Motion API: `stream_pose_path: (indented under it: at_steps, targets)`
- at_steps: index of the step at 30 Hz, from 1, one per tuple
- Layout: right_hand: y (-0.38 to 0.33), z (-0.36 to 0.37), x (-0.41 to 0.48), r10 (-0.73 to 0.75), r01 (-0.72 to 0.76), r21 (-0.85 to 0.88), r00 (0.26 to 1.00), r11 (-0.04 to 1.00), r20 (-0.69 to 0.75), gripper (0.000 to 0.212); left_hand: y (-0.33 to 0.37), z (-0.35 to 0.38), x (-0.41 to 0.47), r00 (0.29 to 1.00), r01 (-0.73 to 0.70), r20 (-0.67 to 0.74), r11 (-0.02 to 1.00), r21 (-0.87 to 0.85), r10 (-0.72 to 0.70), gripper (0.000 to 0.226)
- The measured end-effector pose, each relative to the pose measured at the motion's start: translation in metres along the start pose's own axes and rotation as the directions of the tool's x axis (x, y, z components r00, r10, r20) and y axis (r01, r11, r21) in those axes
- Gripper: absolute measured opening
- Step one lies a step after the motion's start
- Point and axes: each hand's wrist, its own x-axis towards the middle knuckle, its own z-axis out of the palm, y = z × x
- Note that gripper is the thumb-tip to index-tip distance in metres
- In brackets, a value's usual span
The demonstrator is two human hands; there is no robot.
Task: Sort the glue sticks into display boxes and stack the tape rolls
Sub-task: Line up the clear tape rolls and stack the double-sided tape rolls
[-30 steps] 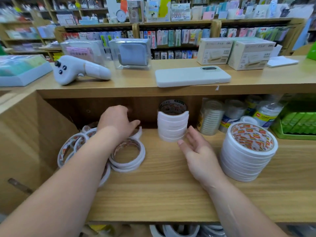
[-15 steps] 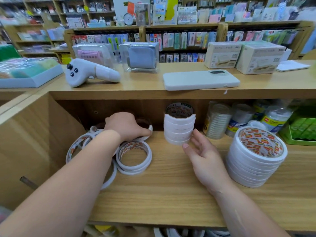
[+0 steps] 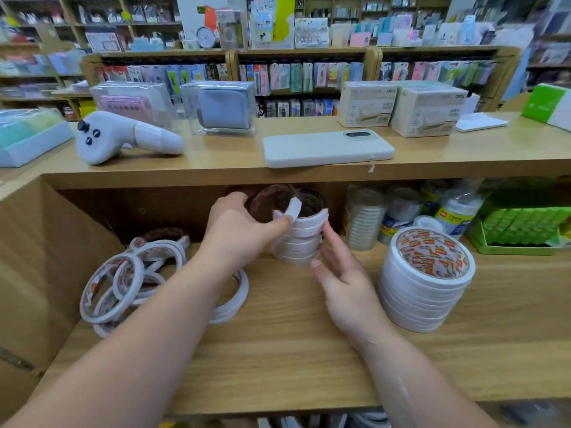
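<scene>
A small stack of white tape rolls (image 3: pixel 301 242) stands at the back middle of the wooden shelf (image 3: pixel 278 350). My left hand (image 3: pixel 238 230) grips one tape roll (image 3: pixel 282 205), tilted on edge, right over the top of that stack. Open and flat, my right hand (image 3: pixel 343 273) rests its fingertips against the stack's right side. Several loose rolls (image 3: pixel 123 282) lie jumbled at the left, partly hidden by my left forearm. A taller, wider tape stack (image 3: pixel 428 279) stands at the right. Green glue stick boxes (image 3: pixel 525 223) sit at the far right.
Plastic-wrapped clear tape tubes (image 3: pixel 366 219) stand behind the stacks. On the counter above lie a white controller (image 3: pixel 123 137), a phone (image 3: pixel 327 148), and cardboard boxes (image 3: pixel 401 108). A wooden side panel (image 3: pixel 27 264) closes the shelf at the left. More rolls show below the shelf edge.
My left hand left the loose pile at the left and carried one roll up and right to the top of the small stack. My right hand stayed beside the stack.
</scene>
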Motion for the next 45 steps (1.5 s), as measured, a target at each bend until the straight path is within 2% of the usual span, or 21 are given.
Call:
stream_pose_path:
  at_steps: [3, 6, 10, 12, 14, 17, 20, 24, 29, 31, 34, 39, 41, 43, 45]
  targets:
    - [0.001, 0.0, 0.002, 0.005, -0.006, 0.031, 1.0, 0.999, 0.012, 0.061, 0.011, 0.009, 0.007, 0.999, 0.037, 0.014, 0.999, -0.038, -0.036, 0.06]
    - [0.002, 0.0, 0.003, 0.002, -0.002, 0.03, 1.0, 1.0, 0.011, 0.062, 0.02, 0.011, 0.011, 0.996, 0.08, 0.031, 0.996, -0.033, -0.079, 0.06]
    - [0.004, 0.0, 0.004, -0.018, 0.018, -0.004, 1.0, 1.0, -0.007, 0.062, 0.019, 0.011, 0.011, 0.994, 0.073, 0.084, 0.997, -0.036, -0.069, 0.082]
    - [0.003, 0.0, 0.004, -0.024, 0.023, -0.023, 0.999, 0.999, -0.029, 0.059, 0.011, 0.014, 0.006, 0.991, 0.084, 0.113, 0.994, -0.064, -0.077, 0.075]
    - [0.003, 0.0, 0.004, -0.02, 0.018, -0.037, 0.999, 0.999, -0.041, 0.059, -0.002, 0.017, -0.002, 0.989, 0.1, 0.118, 0.986, -0.136, -0.084, 0.08]
    - [0.003, 0.001, 0.009, 0.045, -0.046, -0.002, 0.998, 0.999, -0.044, 0.07, -0.013, 0.021, -0.011, 0.986, 0.133, 0.135, 0.939, -0.316, -0.094, 0.094]
    - [0.002, 0.002, 0.018, 0.07, -0.07, 0.028, 0.997, 0.997, -0.019, 0.073, -0.012, 0.026, -0.012, 0.988, 0.126, 0.132, 0.933, -0.339, -0.085, 0.072]
    - [0.001, 0.005, 0.02, 0.078, -0.078, 0.017, 0.997, 0.997, 0.001, 0.075, -0.01, 0.033, -0.006, 0.994, 0.083, 0.09, 0.96, -0.266, -0.061, 0.058]
    - [-0.006, 0.011, 0.02, 0.1, -0.1, 0.014, 0.995, 0.995, -0.007, 0.066, -0.02, 0.036, -0.009, 0.993, 0.105, 0.098, 0.92, -0.377, -0.073, 0.042]
    - [-0.018, 0.011, 0.023, 0.129, -0.124, 0.089, 0.99, 0.988, -0.052, 0.058, -0.023, 0.036, -0.007, 0.99, 0.123, 0.115, 0.911, -0.393, -0.084, 0.046]
    - [-0.032, 0.012, 0.033, 0.201, -0.167, 0.211, 0.968, 0.963, -0.153, 0.054, -0.021, 0.032, -0.002, 0.985, 0.138, 0.15, 0.904, -0.404, -0.083, 0.072]
    - [-0.031, 0.024, 0.041, 0.14, -0.141, 0.013, 0.963, 0.99, -0.231, 0.081, -0.024, 0.026, -0.003, 0.98, 0.134, 0.195, 0.879, -0.459, -0.047, 0.068]
    - [-0.026, 0.023, 0.042, 0.125, -0.132, -0.014, 0.964, 0.991, -0.233, 0.088, -0.027, 0.028, -0.004, 0.977, 0.104, 0.215, 0.881, -0.462, -0.003, 0.052]
    - [-0.027, 0.02, 0.043, 0.114, -0.124, -0.034, 0.969, 0.992, -0.222, 0.082, -0.029, 0.029, -0.003, 0.977, 0.081, 0.212, 0.887, -0.455, 0.019, 0.04]
    - [-0.031, 0.018, 0.041, 0.134, -0.141, -0.023, 0.971, 0.99, -0.196, 0.064, -0.031, 0.027, -0.002, 0.975, 0.085, 0.222, 0.897, -0.433, 0.015, 0.04]
